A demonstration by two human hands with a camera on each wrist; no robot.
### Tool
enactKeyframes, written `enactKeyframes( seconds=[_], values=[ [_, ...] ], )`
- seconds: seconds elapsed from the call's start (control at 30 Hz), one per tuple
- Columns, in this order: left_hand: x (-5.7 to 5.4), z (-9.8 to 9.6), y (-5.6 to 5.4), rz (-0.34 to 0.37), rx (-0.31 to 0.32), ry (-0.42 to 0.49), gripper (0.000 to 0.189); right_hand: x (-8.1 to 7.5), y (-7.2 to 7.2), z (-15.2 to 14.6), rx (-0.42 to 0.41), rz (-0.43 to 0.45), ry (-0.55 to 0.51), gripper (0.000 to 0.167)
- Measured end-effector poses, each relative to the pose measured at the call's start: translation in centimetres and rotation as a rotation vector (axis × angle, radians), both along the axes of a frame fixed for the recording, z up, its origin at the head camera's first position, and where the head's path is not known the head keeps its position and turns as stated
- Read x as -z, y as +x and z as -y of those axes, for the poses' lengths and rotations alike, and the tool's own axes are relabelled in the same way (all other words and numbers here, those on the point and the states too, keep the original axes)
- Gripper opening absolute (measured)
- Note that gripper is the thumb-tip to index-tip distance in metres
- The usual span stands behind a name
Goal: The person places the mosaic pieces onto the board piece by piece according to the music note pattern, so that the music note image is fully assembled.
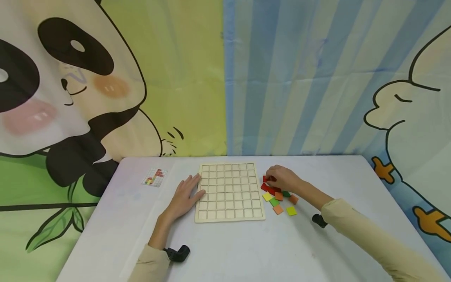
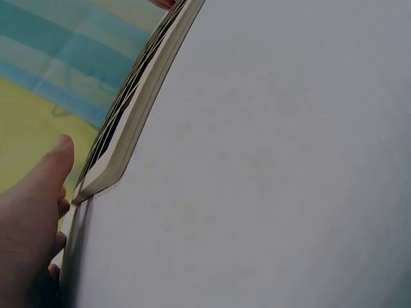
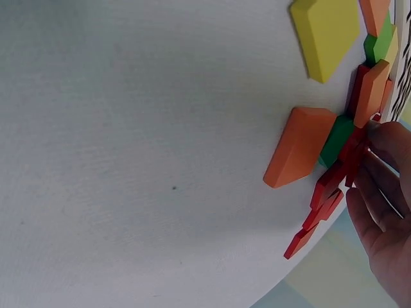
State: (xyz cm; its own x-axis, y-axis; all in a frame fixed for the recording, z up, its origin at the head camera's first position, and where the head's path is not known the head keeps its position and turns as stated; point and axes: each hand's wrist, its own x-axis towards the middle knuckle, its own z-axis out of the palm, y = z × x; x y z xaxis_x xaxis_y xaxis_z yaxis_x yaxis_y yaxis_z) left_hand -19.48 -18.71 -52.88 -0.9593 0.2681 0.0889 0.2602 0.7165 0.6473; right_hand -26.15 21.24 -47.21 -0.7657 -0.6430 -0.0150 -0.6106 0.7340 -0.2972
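A pale wooden board with a grid of square recesses lies on the table. My left hand rests at the board's left side, fingers extended and the thumb over its edge. In the left wrist view, the left hand shows beside the board's corner. At the right of the board, my right hand reaches down into a pile of coloured square tiles. In the right wrist view, the right hand has its thumb and fingertips around a red tile, partly hidden by the fingers.
Yellow, orange and green tiles lie loose near the board's right edge. A printed card with a coloured grid pattern lies at the table's left. Patterned cloth hangs behind the table's far edge.
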Motion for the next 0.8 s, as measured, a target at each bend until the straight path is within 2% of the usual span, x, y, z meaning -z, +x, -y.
enactKeyframes(
  seconds=[0.13,0.27,0.57,0.8],
  values=[
    [0.3,-0.1,-0.2,-0.027,0.002,-0.036,0.072,-0.7,-0.7,0.1,0.028,-0.013,-0.01,0.02],
    [0.4,-0.2,-0.1,-0.028,0.013,-0.102,0.074,-1.7,-1.4,1.0,0.056,0.007,-0.077,0.024],
    [0.0,0.3,0.3,-0.013,0.056,-0.146,0.078,-2.6,-2.5,5.0,-0.11,0.047,-0.194,0.025],
    [0.2,0.3,0.5,0.001,0.062,-0.157,0.082,-2.3,-3.0,7.8,-0.112,0.088,-0.215,0.024]
  ],
)
